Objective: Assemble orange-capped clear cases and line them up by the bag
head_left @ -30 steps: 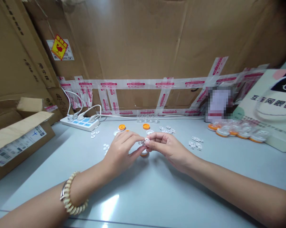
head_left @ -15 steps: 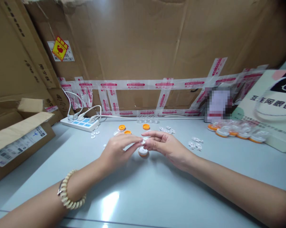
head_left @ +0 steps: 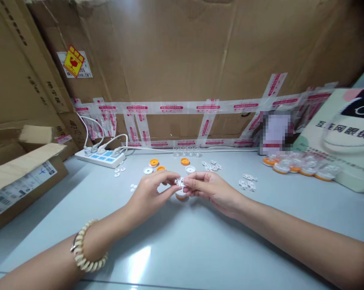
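Observation:
Between my two hands is a small white plastic piece with holes [head_left: 179, 182]. My left hand [head_left: 153, 189] has its thumb and index finger closed at the piece's left side; a beaded bracelet circles that wrist. On the other side my right hand [head_left: 210, 187] pinches the same piece with thumb and fingers. Just beneath them a round white-and-orange case [head_left: 181, 195] rests on the table, partly covered by the fingers. Behind the hands lie orange rings [head_left: 185, 161] and white round rings [head_left: 190, 169]. Other flat white pieces with holes [head_left: 247, 184] are to the right.
At back left is a power strip [head_left: 97, 156] with plugs and small white discs [head_left: 117, 175] nearby. Clear cups [head_left: 186, 152] stand against the large carton [head_left: 182, 80]. Finished-looking orange-and-white cases [head_left: 305, 167] sit beside a paper bag [head_left: 336, 141]. An opened box [head_left: 21, 181] occupies the left.
My left fingers have shifted and parted a little, showing more of the white piece, which is slightly lower. The view has moved slightly. White rings behind the hands are now uncovered.

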Available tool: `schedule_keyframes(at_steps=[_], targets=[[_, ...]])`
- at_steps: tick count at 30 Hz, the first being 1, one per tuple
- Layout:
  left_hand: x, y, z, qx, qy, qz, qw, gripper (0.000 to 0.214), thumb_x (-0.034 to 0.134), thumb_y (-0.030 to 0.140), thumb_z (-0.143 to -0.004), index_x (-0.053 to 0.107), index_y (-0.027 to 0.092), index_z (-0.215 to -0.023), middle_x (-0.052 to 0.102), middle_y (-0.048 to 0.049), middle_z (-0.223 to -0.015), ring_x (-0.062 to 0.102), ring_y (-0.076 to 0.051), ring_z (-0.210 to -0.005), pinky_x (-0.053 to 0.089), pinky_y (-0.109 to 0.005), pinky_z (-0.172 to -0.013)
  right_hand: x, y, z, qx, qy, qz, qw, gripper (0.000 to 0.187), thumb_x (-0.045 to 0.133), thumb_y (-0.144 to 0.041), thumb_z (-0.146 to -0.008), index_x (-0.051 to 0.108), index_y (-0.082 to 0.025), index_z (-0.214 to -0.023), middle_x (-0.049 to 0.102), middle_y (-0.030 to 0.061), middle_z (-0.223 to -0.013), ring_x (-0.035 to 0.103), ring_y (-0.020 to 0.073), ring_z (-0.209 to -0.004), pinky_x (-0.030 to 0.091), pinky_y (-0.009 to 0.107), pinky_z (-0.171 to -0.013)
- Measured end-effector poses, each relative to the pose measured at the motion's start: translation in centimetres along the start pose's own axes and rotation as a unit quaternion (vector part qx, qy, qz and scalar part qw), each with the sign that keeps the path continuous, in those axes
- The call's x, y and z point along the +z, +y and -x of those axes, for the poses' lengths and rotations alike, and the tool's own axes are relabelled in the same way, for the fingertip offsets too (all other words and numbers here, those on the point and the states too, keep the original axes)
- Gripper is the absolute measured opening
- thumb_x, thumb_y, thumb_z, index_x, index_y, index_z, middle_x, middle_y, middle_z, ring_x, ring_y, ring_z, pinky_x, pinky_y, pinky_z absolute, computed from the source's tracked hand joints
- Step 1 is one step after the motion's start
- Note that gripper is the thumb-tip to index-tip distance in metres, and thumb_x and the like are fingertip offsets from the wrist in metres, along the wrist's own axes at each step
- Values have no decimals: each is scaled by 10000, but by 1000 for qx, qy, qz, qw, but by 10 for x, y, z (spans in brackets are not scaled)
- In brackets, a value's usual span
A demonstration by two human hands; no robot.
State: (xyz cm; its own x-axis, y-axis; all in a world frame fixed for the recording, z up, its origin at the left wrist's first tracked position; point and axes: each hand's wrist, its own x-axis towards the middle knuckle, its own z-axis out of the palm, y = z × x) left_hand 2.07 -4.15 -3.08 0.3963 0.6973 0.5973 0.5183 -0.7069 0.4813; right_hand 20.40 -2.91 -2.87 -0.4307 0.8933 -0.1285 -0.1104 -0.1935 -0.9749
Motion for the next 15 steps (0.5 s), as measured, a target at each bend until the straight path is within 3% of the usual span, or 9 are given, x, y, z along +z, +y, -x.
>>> schedule_keyframes(at_steps=[8,11,13,15], targets=[[0,2,-1,17,2,7,1000,140,624,189,-774,636,161,-910,683,-33,-787,621,-128,-706,492,-246,-650,2,1,1,2,-14,19,1000,277,738,-392,-616,638,-146,-694,630,-7,-643,594,97,-619,465,283,-717],[0,2,0,21,8,4,1000,124,611,175,-781,636,157,-901,675,-26,-767,614,-121,-687,490,-240,-646,-7,-6,-3,-19,-51,102,993,292,688,-435,-657,651,-160,-748,644,8,-683,600,117,-665,461,288,-721],[0,3,0,16,9,-1,1000,130,612,171,-779,632,155,-906,676,-30,-786,616,-124,-697,492,-248,-658,-25,-21,-5,-40,-70,236,968,309,658,-458,-672,665,-167,-776,654,22,-710,596,141,-694,456,293,-706],[-1,2,0,10,11,-6,1000,137,613,178,-780,626,155,-915,676,-35,-803,618,-128,-706,494,-257,-669,-55,-42,-6,-64,-4,413,909,283,651,-443,-672,672,-178,-772,664,32,-768,589,169,-736,437,291,-684]])
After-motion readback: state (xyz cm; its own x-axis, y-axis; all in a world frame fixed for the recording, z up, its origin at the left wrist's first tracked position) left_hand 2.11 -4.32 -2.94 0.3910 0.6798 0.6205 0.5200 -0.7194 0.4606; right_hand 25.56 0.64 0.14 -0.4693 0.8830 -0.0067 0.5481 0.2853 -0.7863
